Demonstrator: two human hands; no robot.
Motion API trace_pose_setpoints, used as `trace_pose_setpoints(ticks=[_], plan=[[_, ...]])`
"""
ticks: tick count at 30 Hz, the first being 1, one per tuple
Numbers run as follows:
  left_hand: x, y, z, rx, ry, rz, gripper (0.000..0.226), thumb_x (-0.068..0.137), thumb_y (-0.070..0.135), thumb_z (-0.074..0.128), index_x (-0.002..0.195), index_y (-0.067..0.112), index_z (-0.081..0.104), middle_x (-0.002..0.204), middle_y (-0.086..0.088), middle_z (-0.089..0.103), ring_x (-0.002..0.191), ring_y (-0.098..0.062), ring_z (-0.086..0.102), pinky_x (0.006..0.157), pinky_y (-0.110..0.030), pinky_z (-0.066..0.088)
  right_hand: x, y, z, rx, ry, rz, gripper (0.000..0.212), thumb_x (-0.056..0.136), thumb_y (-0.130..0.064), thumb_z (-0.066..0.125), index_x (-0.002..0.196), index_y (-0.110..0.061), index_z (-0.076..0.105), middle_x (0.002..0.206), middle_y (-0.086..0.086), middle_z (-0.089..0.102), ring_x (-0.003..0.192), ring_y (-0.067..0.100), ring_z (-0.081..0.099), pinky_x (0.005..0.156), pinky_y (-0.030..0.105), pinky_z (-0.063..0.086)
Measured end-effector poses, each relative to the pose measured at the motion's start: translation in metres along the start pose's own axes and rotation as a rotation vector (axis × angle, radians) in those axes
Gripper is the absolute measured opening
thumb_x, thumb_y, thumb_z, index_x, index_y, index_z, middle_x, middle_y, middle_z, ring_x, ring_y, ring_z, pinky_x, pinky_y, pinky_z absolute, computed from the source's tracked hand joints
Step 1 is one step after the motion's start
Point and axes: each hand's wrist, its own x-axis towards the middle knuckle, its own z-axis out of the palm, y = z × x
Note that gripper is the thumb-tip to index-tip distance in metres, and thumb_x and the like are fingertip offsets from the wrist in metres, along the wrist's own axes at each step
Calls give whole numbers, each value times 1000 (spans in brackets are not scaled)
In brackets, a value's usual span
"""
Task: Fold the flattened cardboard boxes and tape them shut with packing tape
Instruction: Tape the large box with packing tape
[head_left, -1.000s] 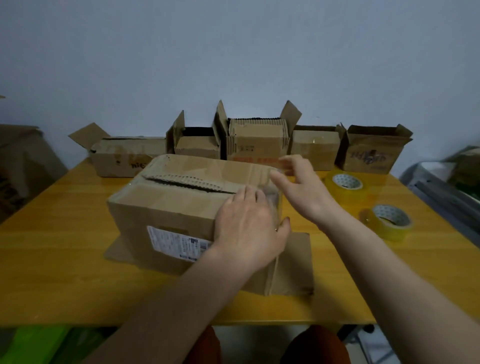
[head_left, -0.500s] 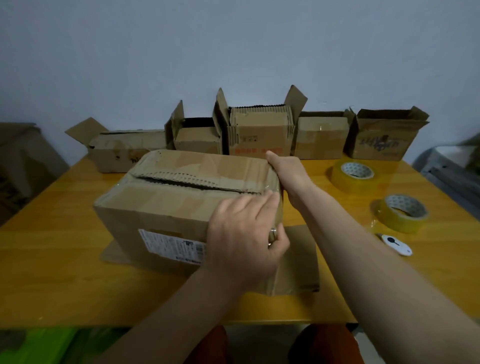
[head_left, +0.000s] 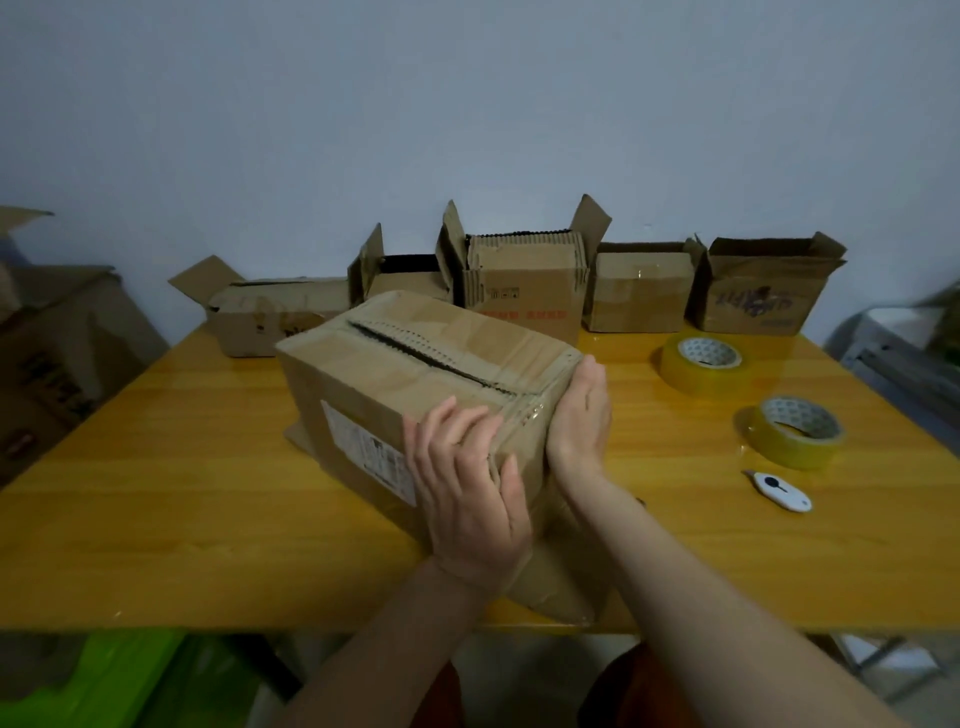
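a person's two bare hands hold a cardboard box (head_left: 415, 384) at the near centre of a yellow wooden table (head_left: 156, 493), turned at an angle w/ one corner toward the viewer. left hand (head_left: 467, 493) lies flat on the near side, fingers straight, pressing over the top edge. right hand (head_left: 579, 415) lies flat against the right end, fingers straight, pressing a strip of clear tape that wraps the edge. neither hand grasps anything.

risk, as a judgement: the top flaps meet w/ a dark gap along the seam, so tape only at one end may let them spring up; the box also sits on a loose flat cardboard piece (head_left: 561, 587) overhanging the table's near edge, and pushing could slide both off.

containers: five boxes along the wall; the tallest box (head_left: 522, 291) holds upright corrugated sheets, the rightmost open box (head_left: 763, 291) shows no visible contents, others can't tell. two tape rolls (head_left: 705, 364) (head_left: 795, 431) and a white cutter (head_left: 782, 491) lie at right.
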Motion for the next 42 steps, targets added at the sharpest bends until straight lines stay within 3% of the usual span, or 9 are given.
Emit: trace_pose_setpoints(ticks=[4,7,12,14,19,25,32,37,42], plan=[[2,-1,-26,20,-187,42,71,91,53,43,143,7,30,148,-13,35,141,-32,31,116,-59,18,9,8,-33,-204,-177,33,33,103,-38,27,113,-17,51,101,-5,55,95,13,49,85,31,39],[42,12,-49,-30,-252,-28,69,90,55,44,139,6,41,147,-14,39,139,-28,32,114,-56,26,19,28,-63,-455,-172,136,42,98,-37,46,135,-18,43,128,4,54,118,23,49,100,43,43],[96,21,-42,434,-927,-138,86,87,74,33,154,26,9,163,-4,-6,149,-25,-9,119,-53,-6,6,54,-87,-543,-222,379,43,90,-25,60,129,-11,50,136,15,49,125,34,44,105,45,38],[93,14,-40,497,-1035,-171,90,86,77,29,155,26,2,163,-6,-8,149,-27,-10,119,-55,-3,-4,56,-89,-422,-189,441,47,88,-22,63,131,-8,48,134,17,48,123,35,46,102,46,40],[84,-1,-60,488,-986,-183,84,89,73,28,155,28,-1,163,-5,-5,150,-26,-4,121,-50,3,-18,62,-80,-149,-66,625,71,81,-17,70,141,-8,34,133,22,46,114,40,53,92,54,49],[72,-16,-98,391,-916,-304,94,85,75,32,153,28,-14,161,0,-18,148,-20,-15,121,-48,-1,-34,31,-62,192,-197,686,18,89,8,54,104,-1,58,81,14,60,75,27,57,71,40,50],[96,-30,-131,193,-219,-356,98,81,74,29,155,13,7,163,-3,-1,149,-16,-5,120,-39,4,2,-70,-49,39,-334,-74,27,96,-1,48,109,-20,62,96,-6,67,88,11,61,70,22,48],[112,-47,-134,214,-231,-375,89,91,59,44,155,12,5,163,-1,-1,149,-13,-5,122,-37,2,10,-107,-44,-127,-406,-530,35,92,4,51,82,-29,59,85,-15,59,79,-12,52,70,9,43],[105,-60,-132,203,-344,-514,94,88,56,55,155,16,3,163,2,-3,149,-15,-6,122,-40,4,15,-86,-48,-222,-289,-514,42,84,11,59,75,-29,66,135,-5,48,130,15,37,100,30,34]])
